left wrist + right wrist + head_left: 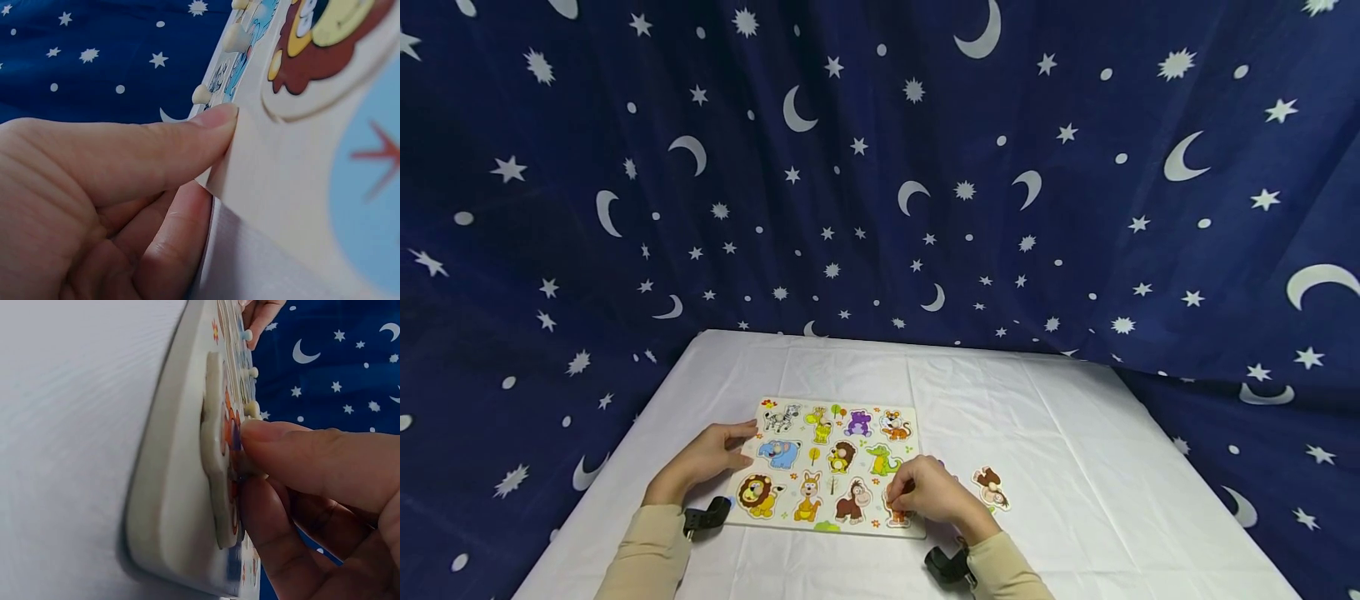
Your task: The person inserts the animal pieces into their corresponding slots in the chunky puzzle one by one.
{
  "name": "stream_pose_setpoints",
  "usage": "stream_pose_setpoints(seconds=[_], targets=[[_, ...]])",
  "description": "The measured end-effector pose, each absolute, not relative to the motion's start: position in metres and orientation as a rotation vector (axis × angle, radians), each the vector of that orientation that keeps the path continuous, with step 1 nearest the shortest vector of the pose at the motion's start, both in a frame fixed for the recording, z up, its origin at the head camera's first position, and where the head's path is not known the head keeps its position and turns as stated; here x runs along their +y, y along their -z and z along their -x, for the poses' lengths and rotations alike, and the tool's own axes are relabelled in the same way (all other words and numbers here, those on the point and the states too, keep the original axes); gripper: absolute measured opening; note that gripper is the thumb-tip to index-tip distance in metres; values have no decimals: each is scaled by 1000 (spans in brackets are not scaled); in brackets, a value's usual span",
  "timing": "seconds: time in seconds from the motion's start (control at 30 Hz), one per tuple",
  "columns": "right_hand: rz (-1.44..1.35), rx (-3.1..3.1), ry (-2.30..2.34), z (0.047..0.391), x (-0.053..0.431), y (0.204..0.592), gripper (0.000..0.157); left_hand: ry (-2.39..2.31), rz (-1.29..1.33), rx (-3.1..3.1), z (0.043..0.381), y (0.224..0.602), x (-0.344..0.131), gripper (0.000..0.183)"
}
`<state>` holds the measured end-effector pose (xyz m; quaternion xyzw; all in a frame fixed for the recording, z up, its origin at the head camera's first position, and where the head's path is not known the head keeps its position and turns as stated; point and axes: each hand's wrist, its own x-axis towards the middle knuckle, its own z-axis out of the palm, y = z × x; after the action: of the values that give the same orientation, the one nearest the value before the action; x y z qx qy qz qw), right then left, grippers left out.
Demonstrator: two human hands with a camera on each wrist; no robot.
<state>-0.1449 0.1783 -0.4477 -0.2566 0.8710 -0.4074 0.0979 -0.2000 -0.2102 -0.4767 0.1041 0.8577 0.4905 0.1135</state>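
Observation:
A wooden peg puzzle board (827, 510) with colourful animal pieces lies on the table. My left hand (713, 454) grips its left edge; in the left wrist view the thumb (187, 134) rests on the top face near the lion piece (312, 50) and fingers lie along the edge. At the lower right corner, my right hand (928, 492) pinches the knob of an orange animal puzzle piece (898, 520), mostly hidden under the fingers. From the right wrist view, that piece's thick side (215, 450) stands proud of the board's face, and thumb and forefinger close on the knob.
Right of the board, a loose brown monkey piece (991, 487) lies on the white tablecloth (1075, 467). Something purple (942, 464) peeks out behind the right hand. A dark blue curtain (865, 200) with moons and stars hangs behind the table.

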Motion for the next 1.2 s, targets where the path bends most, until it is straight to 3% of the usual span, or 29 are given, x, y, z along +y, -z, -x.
stream_pose_setpoints(seconds=[1.2], targets=[[703, 2586, 1189, 146, 182, 445, 7, -1437, -265, 2496, 200, 476, -210, 59]])
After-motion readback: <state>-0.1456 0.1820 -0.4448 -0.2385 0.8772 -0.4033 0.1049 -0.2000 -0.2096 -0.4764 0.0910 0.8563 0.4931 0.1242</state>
